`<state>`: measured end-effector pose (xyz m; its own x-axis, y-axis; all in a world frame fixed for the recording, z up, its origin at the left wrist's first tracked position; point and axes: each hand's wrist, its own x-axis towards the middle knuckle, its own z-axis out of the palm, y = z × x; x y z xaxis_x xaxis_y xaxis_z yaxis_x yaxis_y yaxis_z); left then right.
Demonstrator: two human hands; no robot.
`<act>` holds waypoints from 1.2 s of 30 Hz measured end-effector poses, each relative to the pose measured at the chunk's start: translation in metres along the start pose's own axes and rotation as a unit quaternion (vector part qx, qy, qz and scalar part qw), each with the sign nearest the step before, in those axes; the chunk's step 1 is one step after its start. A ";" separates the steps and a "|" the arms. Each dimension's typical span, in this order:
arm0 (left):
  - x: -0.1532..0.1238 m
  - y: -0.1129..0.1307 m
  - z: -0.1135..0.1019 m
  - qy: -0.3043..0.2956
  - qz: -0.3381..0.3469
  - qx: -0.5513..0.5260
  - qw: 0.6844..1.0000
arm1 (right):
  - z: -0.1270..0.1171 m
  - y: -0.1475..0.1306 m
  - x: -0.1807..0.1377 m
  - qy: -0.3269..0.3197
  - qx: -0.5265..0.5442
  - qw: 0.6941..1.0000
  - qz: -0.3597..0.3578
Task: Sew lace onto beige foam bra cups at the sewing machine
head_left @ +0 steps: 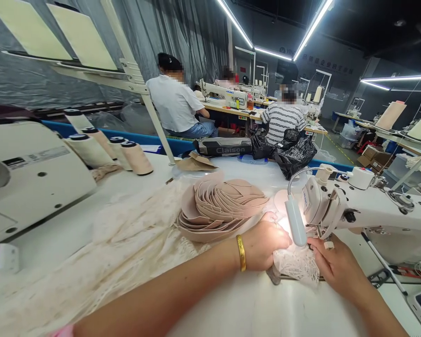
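Note:
Pale pink lace fabric (296, 266) lies under the head of a white sewing machine (358, 199), lit by a small grey gooseneck lamp (296, 222). My left hand (266, 241), with a gold bracelet at the wrist, is closed on the lace left of the needle area. On the right, my right hand (338, 264) pinches the lace's edge between thumb and fingers, close beside the machine's needle bar. The lamp and machine head hide the needle and some fingertips. Just beyond my left hand sits a stack of beige-pink curved foam cups (224, 203).
Cream lace (126, 248) spreads over the table at left. Several thread cones (136, 158) stand by another white machine (35, 173). Behind the table are a black box (228, 147), black plastic bags (293, 152) and people seated at sewing machines.

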<state>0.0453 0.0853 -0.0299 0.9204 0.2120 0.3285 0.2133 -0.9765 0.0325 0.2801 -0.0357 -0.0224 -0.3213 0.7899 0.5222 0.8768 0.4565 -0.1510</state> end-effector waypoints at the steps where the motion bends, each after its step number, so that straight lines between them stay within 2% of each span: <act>1: 0.000 -0.001 0.000 0.002 -0.001 -0.005 1.000 | 0.000 0.000 0.001 0.003 0.001 1.000 0.000; 14: 0.003 0.000 -0.001 -0.014 -0.019 -0.048 0.999 | 0.006 0.005 0.000 -0.003 0.020 0.999 0.047; 26: -0.003 -0.002 -0.001 -0.041 0.000 -0.040 0.998 | 0.011 0.006 -0.006 0.051 0.049 0.998 0.000; 28: -0.005 -0.001 -0.001 -0.040 -0.010 -0.041 0.998 | 0.010 0.002 -0.007 0.040 0.043 0.998 -0.006; 31: -0.006 0.007 -0.003 -0.043 -0.082 0.002 0.996 | 0.010 -0.006 -0.007 -0.007 0.046 0.998 -0.037; 34: -0.001 0.024 -0.004 -0.083 -0.151 0.033 0.984 | 0.016 -0.012 -0.005 -0.072 0.047 0.994 -0.063; 36: 0.002 0.033 -0.005 -0.107 -0.161 0.025 0.981 | 0.023 -0.011 -0.004 -0.091 0.023 0.994 -0.053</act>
<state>0.0529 0.0532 -0.0234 0.8491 0.5180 0.1031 0.5152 -0.8553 0.0545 0.2635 -0.0345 -0.0421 -0.4734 0.7960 0.3771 0.8193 0.5552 -0.1432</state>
